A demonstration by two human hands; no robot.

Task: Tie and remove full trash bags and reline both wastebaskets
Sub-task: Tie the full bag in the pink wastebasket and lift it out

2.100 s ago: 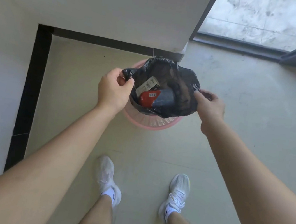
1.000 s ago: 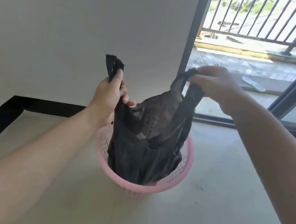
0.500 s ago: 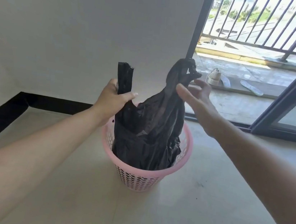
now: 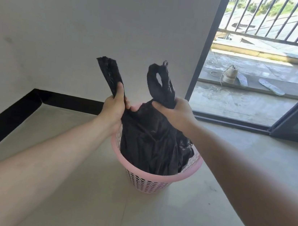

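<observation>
Centre frame, the black trash bag [image 4: 152, 141] sits in the pink wastebasket [image 4: 152, 181] on the floor; left hand [image 4: 113, 108] grips one handle [image 4: 109, 73], right hand [image 4: 177, 112] grips the other handle [image 4: 160, 82].

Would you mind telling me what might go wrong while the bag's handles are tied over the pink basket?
The left hand grips a thin, crumpled handle strip and the right hand grips the looped handle; hard pulling could stretch or tear the film. The black bag sits inside the light-looking pink wastebasket, so lifting may drag or tip the basket.
</observation>
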